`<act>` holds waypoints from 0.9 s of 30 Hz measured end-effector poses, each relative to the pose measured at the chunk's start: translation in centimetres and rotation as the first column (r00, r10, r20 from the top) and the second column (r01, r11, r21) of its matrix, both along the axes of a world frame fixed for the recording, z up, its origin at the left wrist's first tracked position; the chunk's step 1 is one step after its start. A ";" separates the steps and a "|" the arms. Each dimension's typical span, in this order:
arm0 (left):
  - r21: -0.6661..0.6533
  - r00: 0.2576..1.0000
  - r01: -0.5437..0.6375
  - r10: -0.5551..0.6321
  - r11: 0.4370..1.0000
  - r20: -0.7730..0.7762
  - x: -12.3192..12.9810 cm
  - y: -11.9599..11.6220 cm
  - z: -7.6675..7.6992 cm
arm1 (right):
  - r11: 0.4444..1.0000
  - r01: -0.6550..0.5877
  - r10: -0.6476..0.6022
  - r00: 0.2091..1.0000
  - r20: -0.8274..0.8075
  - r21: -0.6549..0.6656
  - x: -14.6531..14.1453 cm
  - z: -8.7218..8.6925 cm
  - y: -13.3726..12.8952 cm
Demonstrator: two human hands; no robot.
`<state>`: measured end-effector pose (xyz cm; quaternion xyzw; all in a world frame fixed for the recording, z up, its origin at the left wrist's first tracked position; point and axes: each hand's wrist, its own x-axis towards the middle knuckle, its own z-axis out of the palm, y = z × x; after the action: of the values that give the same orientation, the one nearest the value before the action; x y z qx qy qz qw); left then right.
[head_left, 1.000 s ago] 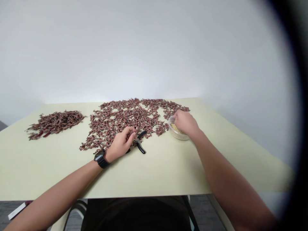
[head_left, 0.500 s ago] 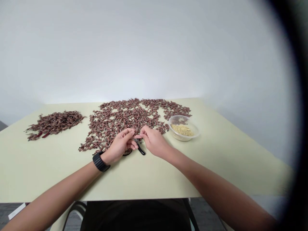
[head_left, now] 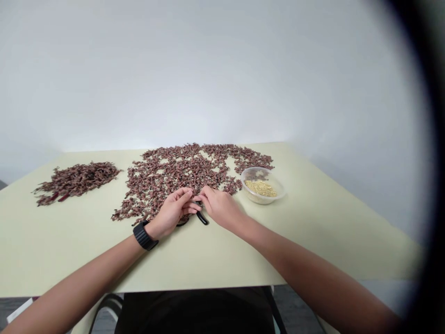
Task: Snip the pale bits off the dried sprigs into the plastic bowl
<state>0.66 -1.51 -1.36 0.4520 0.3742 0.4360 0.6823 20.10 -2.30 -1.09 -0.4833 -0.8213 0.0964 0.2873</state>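
Note:
My left hand (head_left: pixel 174 209), with a black watch (head_left: pixel 143 235) on its wrist, has thumb and index finger pinched together at the front edge of a wide spread of small reddish-brown pieces (head_left: pixel 177 171). My right hand (head_left: pixel 219 204) is closed in a pinch, its fingertips meeting those of the left. Whatever lies between the fingertips is too small to make out. Just below the hands, a black curved handle (head_left: pixel 202 218) rests on the table, the rest of that tool being mostly hidden.
A clear round bowl (head_left: pixel 282 194) holding small yellow pieces (head_left: pixel 260 188) stands right of the spread. At the left lies a heap of similar brown pieces (head_left: pixel 79 179). The pale table (head_left: pixel 215 264) meets a white wall (head_left: pixel 181 74) behind.
The view has shifted slightly. Both hands remain together at the same spot, and the right fingertips have moved a little closer to the left ones.

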 end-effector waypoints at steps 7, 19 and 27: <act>0.097 0.997 -0.047 0.052 0.994 -0.055 -0.3 0.5 0.0 | 0.996 0.031 -0.050 0.974 -0.223 -0.087 -0.1 -0.8 0.8; 0.242 0.989 -0.033 0.067 0.970 -0.131 0.3 -0.2 0.4 | 0.723 -0.400 -0.219 0.641 -0.736 -0.563 -0.1 -1.2 2.0; 0.221 0.992 -0.024 0.051 0.975 -0.116 0.5 -0.6 0.6 | 0.817 -0.345 -0.167 0.626 -0.762 -0.462 0.0 -1.0 1.9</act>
<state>1.18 -2.13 -0.74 0.5430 0.3730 0.4591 0.5960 20.10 -0.41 -2.13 -0.4125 -0.5721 0.5492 0.4484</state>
